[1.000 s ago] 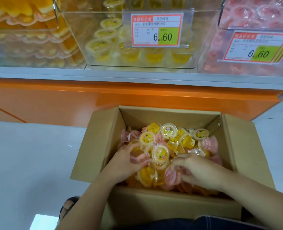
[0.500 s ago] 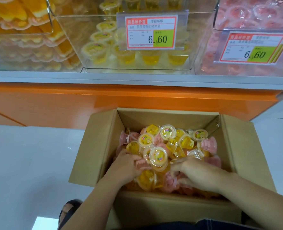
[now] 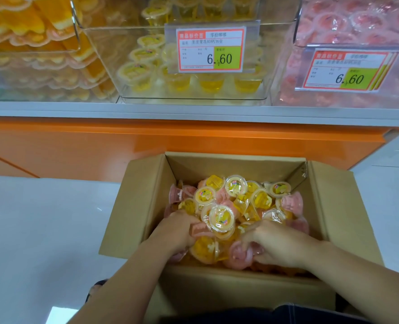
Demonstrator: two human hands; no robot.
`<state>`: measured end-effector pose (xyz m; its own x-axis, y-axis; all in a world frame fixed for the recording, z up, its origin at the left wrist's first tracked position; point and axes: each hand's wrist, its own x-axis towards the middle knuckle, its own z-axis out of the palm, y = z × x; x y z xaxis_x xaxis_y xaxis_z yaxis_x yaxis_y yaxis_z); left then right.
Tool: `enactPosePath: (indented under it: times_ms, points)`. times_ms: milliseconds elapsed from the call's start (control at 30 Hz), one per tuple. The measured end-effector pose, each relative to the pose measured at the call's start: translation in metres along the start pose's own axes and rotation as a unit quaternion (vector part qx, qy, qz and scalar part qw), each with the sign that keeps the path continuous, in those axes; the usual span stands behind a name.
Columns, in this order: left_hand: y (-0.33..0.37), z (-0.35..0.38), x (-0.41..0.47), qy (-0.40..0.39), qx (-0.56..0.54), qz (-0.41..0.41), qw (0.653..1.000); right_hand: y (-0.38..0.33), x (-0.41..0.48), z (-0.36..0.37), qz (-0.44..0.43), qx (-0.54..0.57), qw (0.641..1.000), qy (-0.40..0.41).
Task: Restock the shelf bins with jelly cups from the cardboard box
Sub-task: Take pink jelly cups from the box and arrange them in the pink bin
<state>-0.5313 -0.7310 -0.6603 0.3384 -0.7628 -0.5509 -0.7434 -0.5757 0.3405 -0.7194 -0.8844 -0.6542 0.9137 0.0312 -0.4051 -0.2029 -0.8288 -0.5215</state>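
Observation:
An open cardboard box on the floor holds a heap of yellow and pink jelly cups. Both my hands are down in the near part of the heap. My left hand has its fingers curled into the cups, around a pink cup beside a yellow cup. My right hand curls its fingers round pink jelly cups at the near side. Above, a clear shelf bin holds several yellow cups, mostly low in the bin.
A clear bin of pink cups stands to the right and a bin of orange jellies to the left. Price tags hang on the bin fronts. An orange shelf base runs behind the box, with white floor on the left.
Both hands have dug deeper and nearer into the heap, closing toward each other around the cups. The view has tilted slightly upward toward the shelf.

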Motion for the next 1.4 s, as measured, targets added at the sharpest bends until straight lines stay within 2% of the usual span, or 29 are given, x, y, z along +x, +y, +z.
enactPosePath:
  times_ms: [133, 233, 333, 433, 600, 767, 833, 933, 1133, 1400]
  points:
    - [-0.001, 0.0, -0.005, 0.007, -0.024, 0.008, 1.0, 0.0, -0.004, -0.003, -0.014, 0.002, 1.0, 0.028]
    - [-0.001, 0.002, -0.007, 0.051, -0.086, 0.022, 0.995, -0.001, -0.006, -0.004, -0.014, -0.008, 1.0, 0.021]
    - [-0.001, 0.004, -0.009, 0.087, -0.109, 0.043, 0.989, 0.0, -0.008, -0.01, -0.021, 0.018, 0.999, 0.047]
    - [0.004, -0.003, -0.01, 0.119, -0.13, 0.054, 0.983, 0.002, -0.015, -0.025, 0.002, 0.052, 0.995, 0.084]
    - [0.031, -0.041, -0.022, 0.178, -0.162, 0.07, 0.968, -0.003, -0.042, -0.062, 0.004, 0.059, 0.977, 0.205]
    - [0.074, -0.082, -0.057, 0.244, -0.162, 0.14, 0.946, -0.019, -0.08, -0.097, 0.022, -0.011, 0.951, 0.308]
    - [0.093, -0.099, -0.076, 0.259, -0.144, 0.172, 0.939, -0.028, -0.094, -0.112, 0.007, -0.004, 0.946, 0.323]
    - [0.121, -0.125, -0.092, 0.302, -0.178, 0.221, 0.91, -0.046, -0.116, -0.138, -0.022, -0.031, 0.929, 0.367]
    - [0.16, -0.169, -0.113, 0.352, -0.169, 0.278, 0.878, -0.067, -0.154, -0.177, -0.022, -0.03, 0.885, 0.465]
    - [0.197, -0.222, -0.108, 0.393, -0.093, 0.285, 0.869, -0.064, -0.152, -0.249, 0.079, -0.006, 0.826, 0.559]
